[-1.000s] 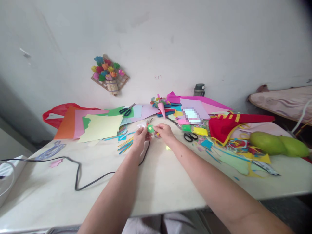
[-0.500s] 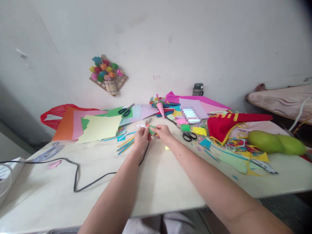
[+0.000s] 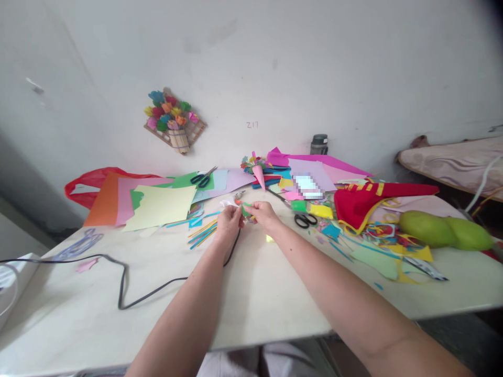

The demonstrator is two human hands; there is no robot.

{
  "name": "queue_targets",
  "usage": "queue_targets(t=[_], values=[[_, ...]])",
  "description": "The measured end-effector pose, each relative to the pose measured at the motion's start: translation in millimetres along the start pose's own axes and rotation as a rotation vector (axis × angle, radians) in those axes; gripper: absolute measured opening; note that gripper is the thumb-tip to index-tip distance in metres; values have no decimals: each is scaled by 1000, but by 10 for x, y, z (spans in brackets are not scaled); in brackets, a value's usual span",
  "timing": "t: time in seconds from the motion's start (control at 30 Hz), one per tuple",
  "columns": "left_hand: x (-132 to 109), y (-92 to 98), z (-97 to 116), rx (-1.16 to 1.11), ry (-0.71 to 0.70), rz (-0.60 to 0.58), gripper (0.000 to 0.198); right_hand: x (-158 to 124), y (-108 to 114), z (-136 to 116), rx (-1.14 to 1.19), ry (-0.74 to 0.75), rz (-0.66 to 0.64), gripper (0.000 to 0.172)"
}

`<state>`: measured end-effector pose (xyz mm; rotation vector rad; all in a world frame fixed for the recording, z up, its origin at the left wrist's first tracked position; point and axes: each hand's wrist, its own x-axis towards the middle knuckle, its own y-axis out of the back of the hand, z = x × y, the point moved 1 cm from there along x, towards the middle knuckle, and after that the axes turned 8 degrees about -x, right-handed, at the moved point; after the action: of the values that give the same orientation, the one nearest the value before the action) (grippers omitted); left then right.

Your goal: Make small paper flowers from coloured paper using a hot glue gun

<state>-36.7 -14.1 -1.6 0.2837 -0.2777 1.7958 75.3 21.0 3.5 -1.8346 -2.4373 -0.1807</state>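
Both my hands meet over the middle of the white table. My left hand and my right hand each pinch the same small green paper piece, with a bit of orange showing on it. The fingers of both hands are closed on it. Just behind my hands lies a small white scrap. Blue, yellow and orange paper strips lie on the table to the left of my left hand.
Coloured paper sheets spread at the back left with black scissors on them. More scissors, a red cloth, a green gourd and paper scraps fill the right. A black cable crosses the left.
The green paper piece faced me flat a second ago; now it is turned edge-on between my fingers. My hands have barely shifted.
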Motion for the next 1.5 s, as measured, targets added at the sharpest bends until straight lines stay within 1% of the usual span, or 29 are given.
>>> queue_targets(t=[0.13,0.27,0.4,0.47,0.53,0.7,0.9,1.07,1.3,1.5], values=[[14,-3,-16,55,-10,21,27,9,-16,13,-37,8,-14,20],[14,-4,-9,53,-14,35,25,8,-15,10,-79,4,-21,20],[12,18,-5,73,-23,61,26,-8,24,-14,-61,19,-58,28],[17,30,-12,90,-31,56,27,-12,48,-23,-25,28,-89,35],[23,37,-22,94,-32,45,27,-11,64,-25,-14,23,-98,37],[31,27,-28,128,-40,33,26,-7,58,-26,-50,-9,-58,28],[16,4,-10,122,-46,20,26,-14,49,-50,-73,-36,-6,28],[16,2,-15,104,-39,-1,27,-17,50,-63,-97,-31,-20,24],[26,12,-33,115,-43,2,28,-11,62,-37,-122,-1,-89,23],[17,-12,-26,86,-34,-9,29,-20,50,-51,-111,-23,-49,17]])
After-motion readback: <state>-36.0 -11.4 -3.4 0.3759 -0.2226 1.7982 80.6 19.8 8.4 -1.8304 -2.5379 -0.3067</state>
